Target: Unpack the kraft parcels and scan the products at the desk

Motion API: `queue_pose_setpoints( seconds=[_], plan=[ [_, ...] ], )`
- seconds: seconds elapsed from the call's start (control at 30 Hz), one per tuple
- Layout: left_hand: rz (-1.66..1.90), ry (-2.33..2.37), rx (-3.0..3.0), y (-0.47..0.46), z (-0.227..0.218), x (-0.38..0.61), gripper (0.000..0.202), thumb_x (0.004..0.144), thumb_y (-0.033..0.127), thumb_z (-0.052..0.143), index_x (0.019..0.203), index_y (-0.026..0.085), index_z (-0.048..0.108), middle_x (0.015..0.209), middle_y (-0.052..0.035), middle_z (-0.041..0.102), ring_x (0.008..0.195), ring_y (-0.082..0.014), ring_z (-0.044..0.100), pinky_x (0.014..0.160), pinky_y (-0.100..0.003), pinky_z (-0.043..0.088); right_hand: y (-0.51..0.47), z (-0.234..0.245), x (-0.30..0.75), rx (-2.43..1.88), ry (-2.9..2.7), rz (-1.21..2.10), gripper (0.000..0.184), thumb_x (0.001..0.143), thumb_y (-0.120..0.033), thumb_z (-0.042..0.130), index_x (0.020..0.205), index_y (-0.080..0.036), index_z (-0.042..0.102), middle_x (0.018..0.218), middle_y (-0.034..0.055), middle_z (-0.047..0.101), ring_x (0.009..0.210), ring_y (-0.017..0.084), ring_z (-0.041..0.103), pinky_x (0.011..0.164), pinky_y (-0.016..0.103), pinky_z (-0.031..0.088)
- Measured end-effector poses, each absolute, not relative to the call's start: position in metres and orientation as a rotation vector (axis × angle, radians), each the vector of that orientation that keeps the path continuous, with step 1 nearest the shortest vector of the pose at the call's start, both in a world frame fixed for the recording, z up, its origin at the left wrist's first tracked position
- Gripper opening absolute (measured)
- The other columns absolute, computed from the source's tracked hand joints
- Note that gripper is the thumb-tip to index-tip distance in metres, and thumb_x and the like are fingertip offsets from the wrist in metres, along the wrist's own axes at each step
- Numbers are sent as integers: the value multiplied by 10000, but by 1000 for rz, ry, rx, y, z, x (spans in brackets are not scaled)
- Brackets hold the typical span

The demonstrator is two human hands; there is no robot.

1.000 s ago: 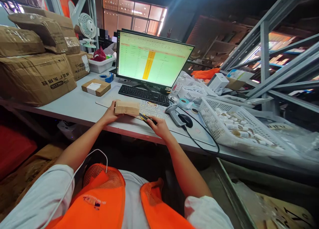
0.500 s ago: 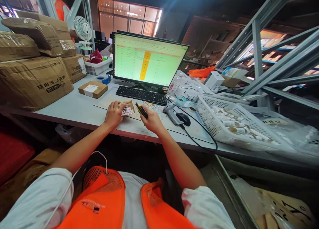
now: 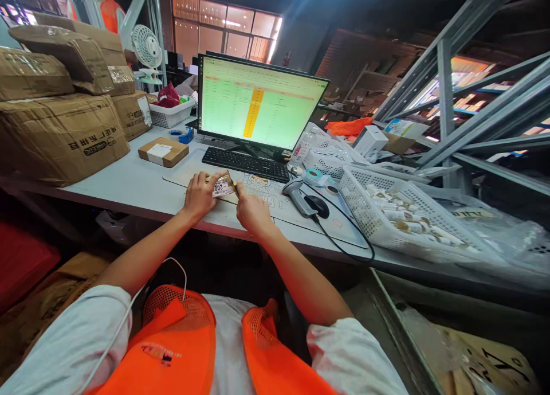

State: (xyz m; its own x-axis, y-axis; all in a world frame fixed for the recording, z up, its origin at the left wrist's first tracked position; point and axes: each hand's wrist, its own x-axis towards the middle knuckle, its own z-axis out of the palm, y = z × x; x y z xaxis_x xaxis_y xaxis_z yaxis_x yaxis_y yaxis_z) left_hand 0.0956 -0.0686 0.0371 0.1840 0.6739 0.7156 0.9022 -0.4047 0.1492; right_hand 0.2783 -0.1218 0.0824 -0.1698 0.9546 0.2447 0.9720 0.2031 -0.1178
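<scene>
My left hand (image 3: 199, 194) holds a small brown cardboard parcel (image 3: 223, 187) on the desk mat, fingers curled over its left end. A white label with printed digits faces up on it. My right hand (image 3: 251, 210) is closed around a yellow-and-black utility knife (image 3: 235, 188), whose tip touches the parcel's right edge. Both hands rest just in front of the black keyboard (image 3: 244, 164) and the lit monitor (image 3: 262, 105).
A barcode scanner (image 3: 296, 197) and a mouse (image 3: 320, 207) lie right of my hands, with a white basket (image 3: 365, 208) of small rolls beyond. A labelled flat box (image 3: 163, 151) and large cartons (image 3: 60, 131) stand at left. A person in orange (image 3: 109, 11) is behind them.
The parcel was turned label-up under my left hand. My right hand picked up the knife and moved left until its tip reached the parcel's right edge.
</scene>
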Motion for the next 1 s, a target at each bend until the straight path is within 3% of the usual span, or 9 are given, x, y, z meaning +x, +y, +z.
queue_pose_setpoints(
  seconds=[0.23, 0.43, 0.53, 0.63, 0.87, 1.0],
  plan=[
    [-1082, -1476, -2147, -66, 42, 99, 675, 779, 133, 693, 1440, 229, 595, 1178, -162, 565, 1115, -369, 527, 961, -481, 491, -127, 88, 291, -1919, -2351, -156, 770, 930, -99, 474, 1669, -170, 271, 1142, 220, 744, 1049, 349, 723, 879, 438, 547],
    [-1455, -1500, -2209, -42, 34, 64, 708, 775, 322, 813, 1416, 171, 555, 1238, -159, 592, 1204, -369, 568, 1075, -490, 496, -109, 108, 322, -1653, -2444, -166, 623, 1025, -249, 469, 1635, -337, 376, 1175, 125, 764, 1010, 318, 731, 841, 390, 545],
    [-1709, -1490, -2446, -32, 23, 46, 713, 740, 394, 848, 1354, 182, 555, 1270, -117, 628, 1209, -327, 611, 1076, -453, 516, -101, 113, 332, -1530, -2462, -168, 611, 1040, -253, 476, 1635, -355, 378, 1321, 91, 723, 1126, 322, 702, 887, 381, 533],
    [-1794, -1534, -2728, -32, 9, 42, 818, 712, 468, 868, 1375, 162, 499, 1321, -135, 649, 1200, -322, 640, 1056, -458, 533, -99, 117, 328, -1396, -2545, -175, 588, 1059, -258, 459, 1632, -365, 381, 1386, 59, 693, 1164, 295, 686, 912, 346, 515],
    [-1709, -1529, -2863, -32, -5, 46, 846, 700, 486, 861, 1374, 164, 465, 1346, -145, 656, 1198, -309, 655, 1047, -454, 540, -114, 147, 288, -1323, -2846, -376, 658, 1015, -175, 490, 1636, -350, 364, 1265, 99, 738, 1032, 265, 716, 762, 301, 451],
    [-1690, -1563, -2865, -31, -6, 43, 834, 717, 480, 852, 1390, 173, 468, 1320, -130, 660, 1178, -310, 662, 1029, -456, 542, -117, 161, 267, -1331, -2927, -515, 591, 1045, -257, 484, 1622, -344, 389, 1181, 116, 753, 971, 280, 726, 657, 298, 374]
  ],
)
